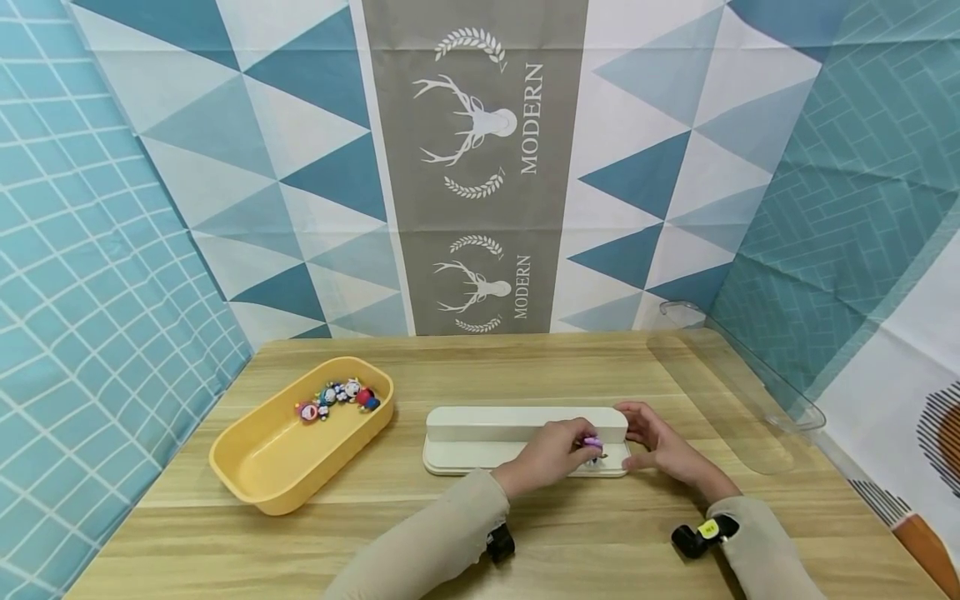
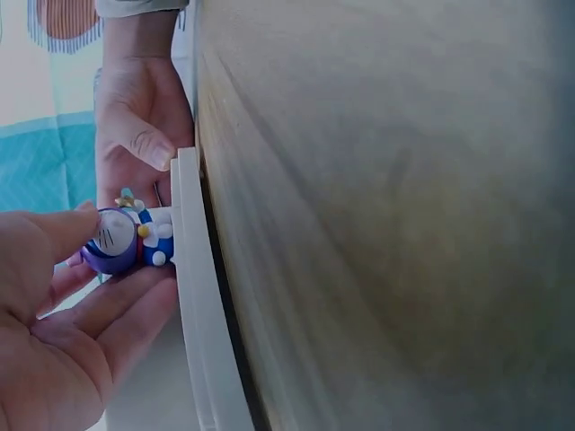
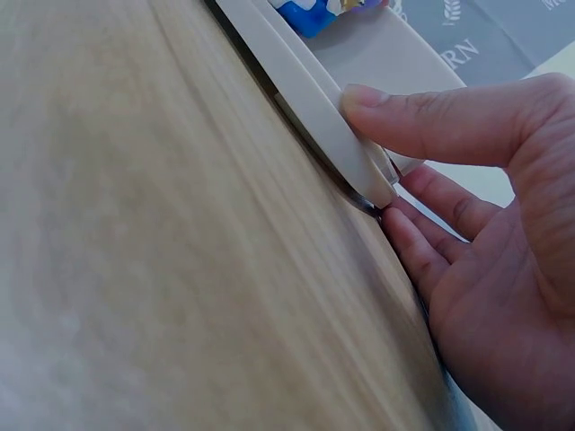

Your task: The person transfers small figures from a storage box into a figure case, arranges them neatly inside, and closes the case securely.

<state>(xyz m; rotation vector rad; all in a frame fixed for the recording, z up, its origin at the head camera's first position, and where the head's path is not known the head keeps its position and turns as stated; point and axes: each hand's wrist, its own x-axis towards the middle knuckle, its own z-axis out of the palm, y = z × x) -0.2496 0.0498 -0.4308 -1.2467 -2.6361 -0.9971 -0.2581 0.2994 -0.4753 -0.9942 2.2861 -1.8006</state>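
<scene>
A long cream stepped stand (image 1: 468,455) lies on the table, its raised step along the back. With thumb and fingers my left hand (image 1: 546,454) pinches a small cartoon cat figurine (image 2: 112,238) by its purple-topped head. The figurine is upright, its blue-and-white body low over the front ledge near the stand's right end. There my right hand (image 1: 666,450) grips the stand's end. In the right wrist view its thumb (image 3: 404,117) presses the ledge's front rim, while the other fingers bend around the end. Part of the figurine (image 3: 310,16) shows at the top of that view.
A yellow oblong tub (image 1: 273,500) stands on the left with several small figurines (image 1: 363,398) inside, towards its far end. At the right edge of the wooden table (image 1: 585,542) lies a long transparent cover (image 1: 806,417). Patterned cloth hangs behind and at both sides.
</scene>
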